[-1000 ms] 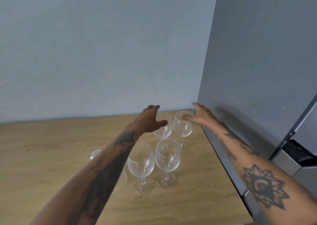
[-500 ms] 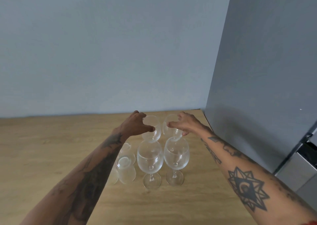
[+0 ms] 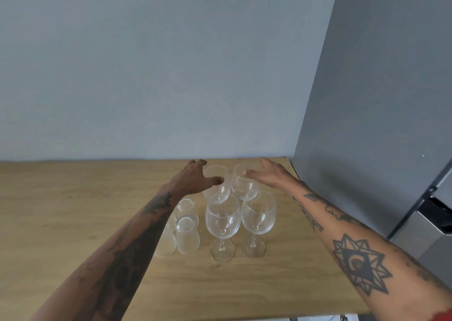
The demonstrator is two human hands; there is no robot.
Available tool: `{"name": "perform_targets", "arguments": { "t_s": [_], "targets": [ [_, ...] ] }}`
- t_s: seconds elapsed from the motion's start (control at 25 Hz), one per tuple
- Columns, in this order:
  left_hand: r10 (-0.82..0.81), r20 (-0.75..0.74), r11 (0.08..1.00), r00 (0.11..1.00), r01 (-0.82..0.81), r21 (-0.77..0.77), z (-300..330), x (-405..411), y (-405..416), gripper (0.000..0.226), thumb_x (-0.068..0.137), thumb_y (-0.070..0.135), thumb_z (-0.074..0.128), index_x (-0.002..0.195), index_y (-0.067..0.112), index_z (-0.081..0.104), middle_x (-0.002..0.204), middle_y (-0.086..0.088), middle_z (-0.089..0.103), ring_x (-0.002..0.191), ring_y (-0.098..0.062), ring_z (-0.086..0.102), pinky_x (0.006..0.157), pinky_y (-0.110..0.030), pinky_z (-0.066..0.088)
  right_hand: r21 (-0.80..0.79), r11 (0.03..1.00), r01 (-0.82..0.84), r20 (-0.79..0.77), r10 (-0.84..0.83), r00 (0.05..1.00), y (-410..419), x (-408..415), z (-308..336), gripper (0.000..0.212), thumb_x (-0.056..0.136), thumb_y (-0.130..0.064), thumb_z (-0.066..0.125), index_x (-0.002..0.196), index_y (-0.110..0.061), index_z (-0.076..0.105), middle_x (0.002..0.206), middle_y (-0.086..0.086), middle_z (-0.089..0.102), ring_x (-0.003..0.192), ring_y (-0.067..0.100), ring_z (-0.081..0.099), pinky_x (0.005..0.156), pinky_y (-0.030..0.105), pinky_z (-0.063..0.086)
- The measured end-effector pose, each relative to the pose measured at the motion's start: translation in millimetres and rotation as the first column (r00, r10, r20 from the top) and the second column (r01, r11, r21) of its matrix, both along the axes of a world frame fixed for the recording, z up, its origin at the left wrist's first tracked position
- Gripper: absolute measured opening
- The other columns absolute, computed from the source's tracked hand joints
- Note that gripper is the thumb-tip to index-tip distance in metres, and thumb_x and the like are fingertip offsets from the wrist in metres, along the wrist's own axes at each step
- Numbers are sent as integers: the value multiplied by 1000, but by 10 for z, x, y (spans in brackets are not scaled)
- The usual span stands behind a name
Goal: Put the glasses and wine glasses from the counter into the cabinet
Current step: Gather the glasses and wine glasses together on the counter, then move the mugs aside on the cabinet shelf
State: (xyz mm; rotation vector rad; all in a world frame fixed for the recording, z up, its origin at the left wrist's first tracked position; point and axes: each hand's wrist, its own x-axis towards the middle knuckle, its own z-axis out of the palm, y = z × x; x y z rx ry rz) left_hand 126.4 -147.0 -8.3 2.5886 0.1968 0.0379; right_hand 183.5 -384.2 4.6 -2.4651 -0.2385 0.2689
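Note:
Four clear wine glasses stand in a square on the wooden counter [image 3: 73, 210]. My left hand [image 3: 193, 180] wraps the bowl of the back left wine glass [image 3: 220, 191], thumb in front and fingers behind. On the other side my right hand [image 3: 274, 176] holds the bowl of the back right wine glass [image 3: 242, 186] the same way. Both of these glasses look to be standing on the counter. The two front wine glasses [image 3: 222, 219] [image 3: 258, 213] stand untouched. Three upside-down tumblers [image 3: 187, 235] sit left of them, partly hidden by my left forearm.
A tall grey cabinet side [image 3: 367, 100] rises right of the counter, close to the back right glass. A plain grey wall closes the back. The counter's front edge runs near the bottom of the view.
Both hands have stayed at the two back wine glasses and settled around their bowls. The view has shifted, so the tumblers beside my left forearm now show.

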Motion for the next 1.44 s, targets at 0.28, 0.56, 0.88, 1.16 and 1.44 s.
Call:
{"name": "perform_targets", "arguments": {
  "t_s": [0.28, 0.56, 0.88, 1.16, 1.44],
  "targets": [
    [45, 301, 979, 953, 17, -201, -129, -379, 214, 60, 90, 52, 63, 135, 13, 58, 127, -10, 60, 96, -21, 65, 82, -29, 47, 211, 948, 238, 83, -260, 962, -372, -452, 150, 75, 83, -56, 63, 146, -20, 43, 142, 2, 56, 111, 15, 58, 101, 39, 52],
    [158, 449, 966, 879, -44, -256, -291, -1328, 301, 31, 93, 36, 63, 115, 15, 70, 111, -3, 67, 71, 1, 60, 65, -10, 42, 371, 852, 369, 98, -431, 897, -802, -1195, 33, 59, 84, -49, 61, 136, -22, 53, 140, 1, 58, 118, 18, 61, 100, 43, 55],
    [234, 469, 921, 852, -40, -387, -917, -3058, -760, 15, 97, 29, 57, 103, 23, 69, 98, -8, 73, 79, -29, 71, 68, -40, 59, 607, 684, 404, 29, -527, 849, -1645, -2913, -687, 23, 86, -34, 61, 106, -24, 62, 88, -14, 63, 92, 21, 71, 82, 41, 60],
    [41, -73, 969, 996, -58, -240, -2691, -3284, -1517, 8, 92, 21, 68, 99, 22, 72, 93, 0, 75, 82, -3, 67, 70, -11, 52, 531, 683, 502, -351, -362, 864, -1597, -3464, -2428, 31, 88, -27, 62, 118, -20, 61, 110, -5, 68, 102, 20, 70, 94, 48, 55],
    [348, -101, 926, 932, -358, -119, -4513, -1489, -982, 98, 69, 53, 79, 148, 21, 30, 145, -17, 44, 125, -38, 51, 98, -43, 43, 400, 645, 652, -307, -576, 758, -1446, -2454, -4154, 52, 86, -29, 66, 133, -16, 48, 130, -2, 55, 117, 16, 59, 87, 27, 45]
  ]
}}
